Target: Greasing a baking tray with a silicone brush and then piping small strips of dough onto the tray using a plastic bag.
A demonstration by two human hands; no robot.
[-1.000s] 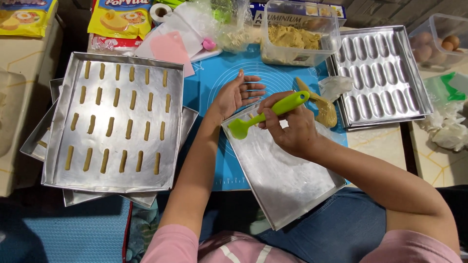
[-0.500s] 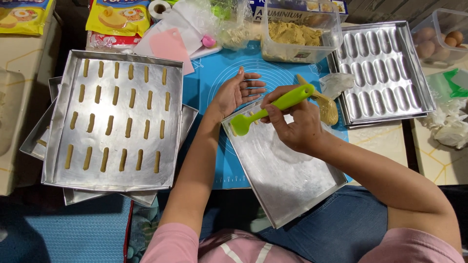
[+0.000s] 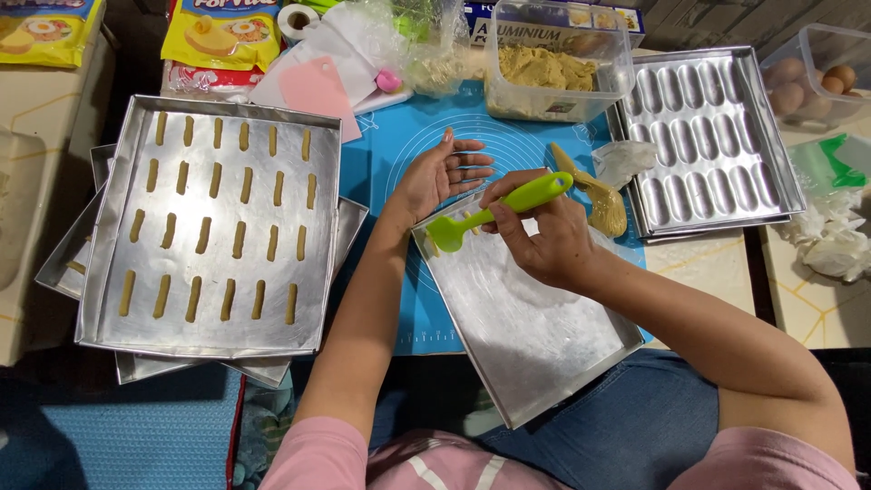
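Note:
My right hand (image 3: 543, 238) grips a green silicone brush (image 3: 497, 210), its head at the far corner of a bare metal baking tray (image 3: 535, 336) that rests tilted over my lap. My left hand (image 3: 440, 171) lies palm up with fingers spread on the blue mat (image 3: 399, 145), beside that tray corner and holding nothing. A strip of tan dough (image 3: 594, 192) lies on the mat just right of my right hand.
A metal tray (image 3: 213, 227) with rows of dough sticks sits left on stacked trays. A finger-shaped mould pan (image 3: 703, 136) lies right. A clear tub of dough (image 3: 544, 68), a pink scraper (image 3: 313, 86), yellow packets (image 3: 222, 32) and a box of eggs (image 3: 817, 77) line the back.
The right hand has shifted the brush slightly toward the tray's far corner. The left hand stays palm up on the mat.

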